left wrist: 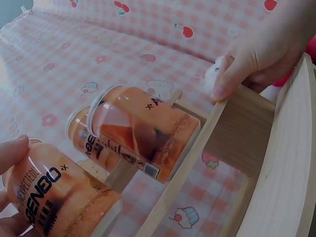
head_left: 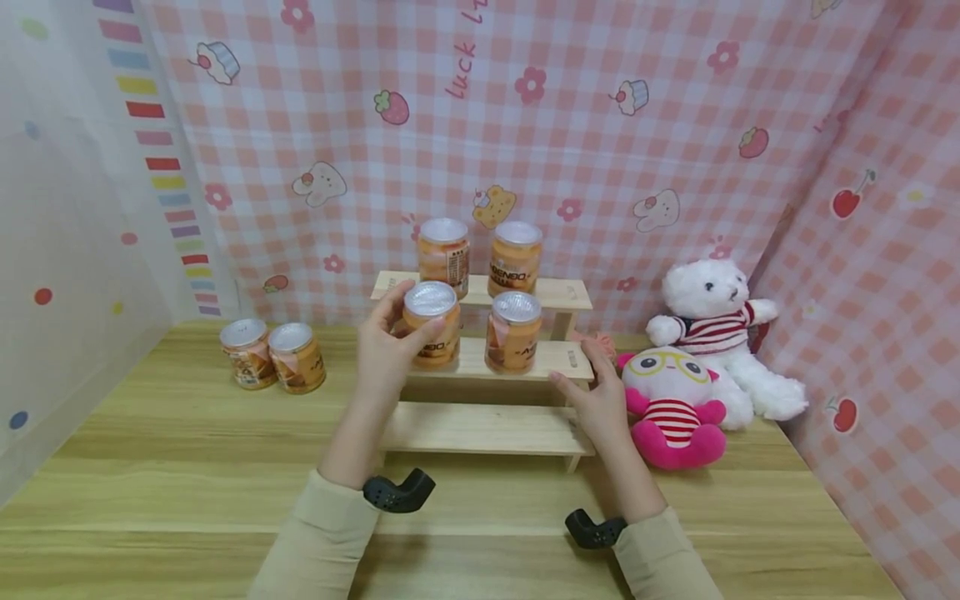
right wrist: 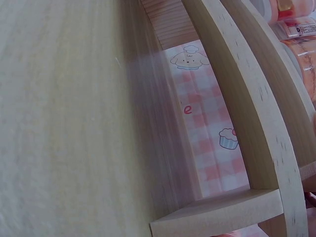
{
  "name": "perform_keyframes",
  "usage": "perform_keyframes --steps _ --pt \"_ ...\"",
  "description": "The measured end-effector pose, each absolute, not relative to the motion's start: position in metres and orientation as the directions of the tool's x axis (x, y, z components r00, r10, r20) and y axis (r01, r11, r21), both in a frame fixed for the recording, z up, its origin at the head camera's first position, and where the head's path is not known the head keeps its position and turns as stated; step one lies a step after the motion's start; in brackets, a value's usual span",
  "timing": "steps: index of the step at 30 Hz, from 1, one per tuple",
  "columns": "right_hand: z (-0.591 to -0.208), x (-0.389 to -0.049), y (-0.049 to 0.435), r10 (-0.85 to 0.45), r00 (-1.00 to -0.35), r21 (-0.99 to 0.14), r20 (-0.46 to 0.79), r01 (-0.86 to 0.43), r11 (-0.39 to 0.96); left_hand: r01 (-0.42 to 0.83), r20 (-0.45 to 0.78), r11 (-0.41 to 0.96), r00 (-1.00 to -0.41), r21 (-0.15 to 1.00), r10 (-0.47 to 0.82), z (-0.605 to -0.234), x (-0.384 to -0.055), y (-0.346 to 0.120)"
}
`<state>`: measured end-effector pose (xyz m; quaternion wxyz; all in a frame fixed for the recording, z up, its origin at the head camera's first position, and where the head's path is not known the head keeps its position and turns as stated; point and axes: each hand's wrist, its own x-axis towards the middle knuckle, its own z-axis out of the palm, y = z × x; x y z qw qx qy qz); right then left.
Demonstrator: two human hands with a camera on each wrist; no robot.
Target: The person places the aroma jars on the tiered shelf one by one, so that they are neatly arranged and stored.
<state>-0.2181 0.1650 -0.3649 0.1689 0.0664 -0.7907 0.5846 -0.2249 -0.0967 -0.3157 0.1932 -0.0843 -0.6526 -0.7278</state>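
As the head view shows, the left hand (head_left: 386, 337) grasps an orange, cylindrical, silver-lidded can (head_left: 444, 342) at the left of the middle tier of a pale wooden three-tier shelf (head_left: 480, 429); the right hand (head_left: 603, 400) grips that tier's right end. The lid hides the can's contents. The left wrist view shows its black lettering and pale bottom rim; whether it touches the tier is unclear. The right wrist view shows the shelf's boards.

Head view bright, soft shadows; wrist views dimmer.
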Motion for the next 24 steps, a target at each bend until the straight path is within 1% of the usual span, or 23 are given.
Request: perform_keyframes --steps 4,13,24 --pt "-0.365 -0.219 0.166 0.091 -0.936 -0.908 0.339 -0.300 0.293 0.397 0.376 -0.098 -0.909 0.913 -0.183 -0.319 -0.229 -0.090" --pt "-0.367 -0.221 0.166 0.088 -0.938 -0.913 0.335 -0.301 0.274 0.392 0.377 -0.040 -0.904 0.919 -0.201 -0.327 -0.233 -0.082" --pt "-0.368 -0.221 0.166 0.086 -0.939 -0.919 0.334 -0.304 0.253 0.381 0.369 -0.014 -0.905 0.925 -0.210 -0.332 -0.237 -0.081"
